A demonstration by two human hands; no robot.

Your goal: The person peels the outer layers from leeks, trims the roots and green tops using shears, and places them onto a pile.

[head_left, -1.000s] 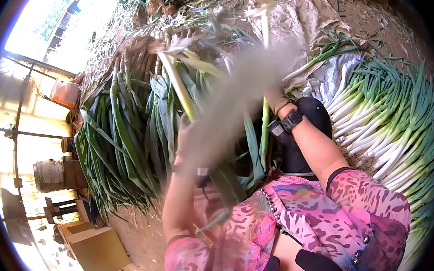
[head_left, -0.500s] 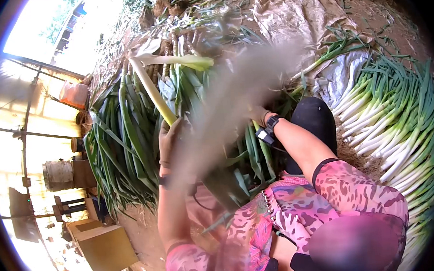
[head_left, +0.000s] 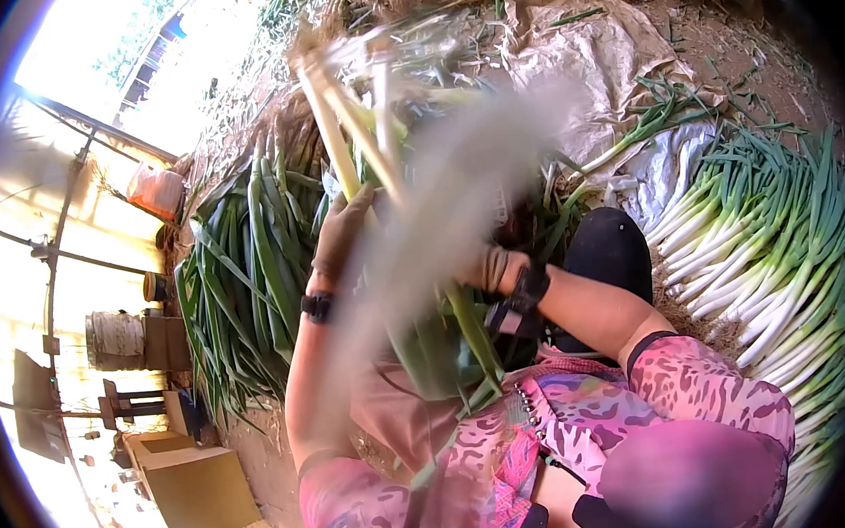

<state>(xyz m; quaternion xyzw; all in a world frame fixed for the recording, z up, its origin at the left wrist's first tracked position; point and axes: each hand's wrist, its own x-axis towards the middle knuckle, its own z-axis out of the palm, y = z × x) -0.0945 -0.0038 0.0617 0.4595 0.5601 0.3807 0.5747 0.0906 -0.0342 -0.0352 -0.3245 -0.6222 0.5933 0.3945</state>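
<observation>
Pale stalks (head_left: 365, 140) have joined the white-to-green leek (head_left: 332, 134) my left hand (head_left: 343, 232) grips, hold unclear in my right hand (head_left: 490, 268), over earth (head_left: 270, 430) by bright sheeting (head_left: 12, 192).

Cardboard box (head_left: 205, 500) sits on a dirt floor (head_left: 278, 457), glowing sheet wall (head_left: 21, 182) with poles (head_left: 52, 291) beside it. Whitish bucket (head_left: 116, 341) near the box, super bright daylight (head_left: 80, 43) well beyond it.

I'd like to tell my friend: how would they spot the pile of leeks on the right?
Start at the pink patterned shirt. Beyond its right sleeve, a long pile of leeks runs down the picture's right side. Unlike the dark green heap at left, it shows many white stems lined up side by side.
</observation>
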